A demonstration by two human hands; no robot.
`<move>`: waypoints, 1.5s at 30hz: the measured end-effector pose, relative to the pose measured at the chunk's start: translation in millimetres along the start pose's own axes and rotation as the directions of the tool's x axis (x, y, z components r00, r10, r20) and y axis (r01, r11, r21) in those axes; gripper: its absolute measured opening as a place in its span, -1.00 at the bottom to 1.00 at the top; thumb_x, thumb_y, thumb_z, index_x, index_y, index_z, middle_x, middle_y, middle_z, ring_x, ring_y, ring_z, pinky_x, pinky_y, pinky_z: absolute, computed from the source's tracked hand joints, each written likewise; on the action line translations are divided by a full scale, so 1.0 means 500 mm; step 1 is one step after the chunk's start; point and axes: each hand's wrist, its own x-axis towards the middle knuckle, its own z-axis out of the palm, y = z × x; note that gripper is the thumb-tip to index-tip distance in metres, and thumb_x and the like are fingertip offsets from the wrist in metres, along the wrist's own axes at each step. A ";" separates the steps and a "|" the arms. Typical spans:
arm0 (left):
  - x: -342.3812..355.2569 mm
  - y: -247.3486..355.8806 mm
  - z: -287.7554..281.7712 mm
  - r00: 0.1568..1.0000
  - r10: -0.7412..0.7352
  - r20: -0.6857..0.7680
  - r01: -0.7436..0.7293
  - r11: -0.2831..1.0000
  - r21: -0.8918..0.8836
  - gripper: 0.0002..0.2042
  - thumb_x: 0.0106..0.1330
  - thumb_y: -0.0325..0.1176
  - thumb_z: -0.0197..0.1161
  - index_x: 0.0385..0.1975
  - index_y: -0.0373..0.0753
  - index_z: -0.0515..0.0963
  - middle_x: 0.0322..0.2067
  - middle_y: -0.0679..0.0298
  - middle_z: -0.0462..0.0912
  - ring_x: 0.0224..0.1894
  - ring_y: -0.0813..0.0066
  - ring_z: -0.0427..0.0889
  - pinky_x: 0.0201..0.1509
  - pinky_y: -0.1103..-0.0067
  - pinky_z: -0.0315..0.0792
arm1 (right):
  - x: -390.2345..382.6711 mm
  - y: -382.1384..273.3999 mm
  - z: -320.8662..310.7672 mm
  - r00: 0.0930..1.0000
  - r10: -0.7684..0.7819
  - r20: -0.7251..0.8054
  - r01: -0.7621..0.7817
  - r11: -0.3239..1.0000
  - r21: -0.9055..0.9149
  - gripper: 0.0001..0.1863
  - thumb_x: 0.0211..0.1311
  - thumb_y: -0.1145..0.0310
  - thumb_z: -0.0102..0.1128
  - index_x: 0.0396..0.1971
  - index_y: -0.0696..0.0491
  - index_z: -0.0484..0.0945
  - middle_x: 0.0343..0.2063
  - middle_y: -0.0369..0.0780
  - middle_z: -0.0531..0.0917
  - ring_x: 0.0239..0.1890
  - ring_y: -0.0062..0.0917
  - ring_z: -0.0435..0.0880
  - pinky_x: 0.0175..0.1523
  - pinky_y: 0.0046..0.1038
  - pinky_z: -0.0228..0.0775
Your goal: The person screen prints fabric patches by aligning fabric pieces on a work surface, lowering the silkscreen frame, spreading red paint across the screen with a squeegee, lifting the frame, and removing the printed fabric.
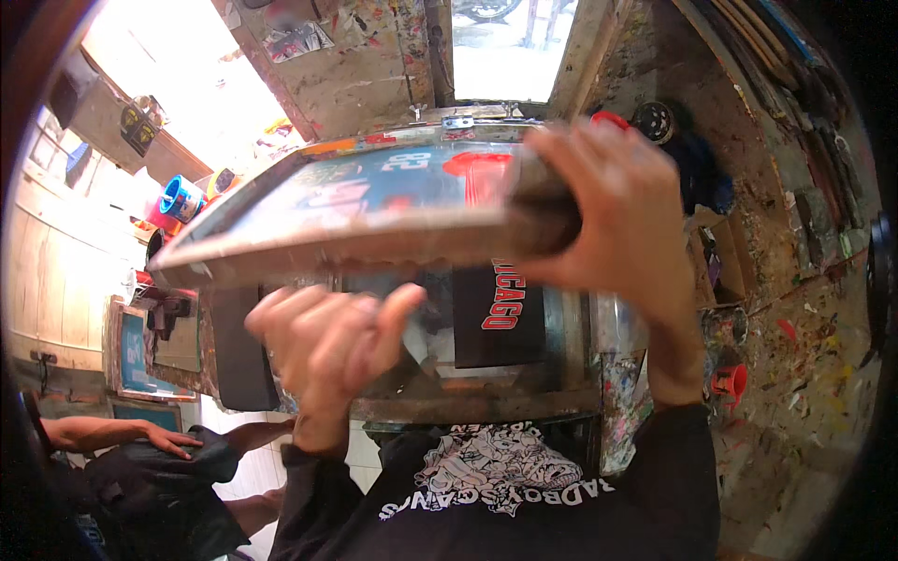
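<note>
A screen printing frame (374, 241) is tilted up over the work table, its near edge raised. My right hand (613, 206) grips its right end, thumb below and fingers over the top. Red ink (479, 173) lies on the blue-and-white mesh (388, 187) near that end. My left hand (327, 341) is just below the frame's near edge, blurred, fingers loosely curled and thumb stretched out, with nothing seen in it. Under the frame, a black fabric piece (500, 346) with red-and-white lettering lies on the table; its far part is hidden.
Another dark piece (241, 360) hangs at the table's left. At lower left sits another person, a hand (170, 439) resting on dark clothing. Other screens (140, 351) lean at the left, near a blue bucket (182, 198). On the right are a red cup (730, 381) and an open carton (734, 257).
</note>
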 end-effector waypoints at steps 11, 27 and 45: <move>-0.311 -0.149 0.415 0.812 -0.206 0.546 0.151 0.978 0.143 -0.64 0.44 -0.19 0.21 0.12 -0.22 0.64 0.25 0.23 0.60 0.46 0.24 0.32 0.59 0.14 -0.03 | 0.209 0.054 -0.078 0.986 0.143 0.082 -0.140 0.989 -0.044 0.00 -0.27 -0.30 0.50 0.02 0.29 0.62 -0.05 0.15 0.70 0.05 -0.15 0.69 0.23 -0.32 0.46; -0.428 -0.215 -0.309 0.089 -0.874 -0.477 0.533 -0.363 0.765 -0.31 0.50 0.23 -0.04 -0.06 -0.50 0.45 -0.09 -0.26 0.63 -0.04 -0.19 0.68 0.07 0.12 0.53 | 0.259 0.313 -0.025 0.996 0.091 -0.021 -0.091 0.996 -0.002 0.13 -0.23 0.00 0.69 0.39 0.18 0.36 0.14 0.00 0.58 0.21 -0.32 0.57 0.35 -0.37 0.31; -0.237 0.249 0.399 0.725 0.366 0.583 0.070 0.803 -0.591 -0.61 0.33 -0.02 0.26 -0.05 -0.20 0.64 0.17 0.07 0.59 0.33 0.08 0.45 0.50 0.16 0.21 | 0.294 0.168 -0.077 0.971 0.047 0.234 -0.075 0.991 0.112 -0.18 -0.14 -0.01 0.61 0.08 0.24 0.61 -0.15 -0.10 0.76 -0.11 -0.39 0.71 0.11 -0.37 0.48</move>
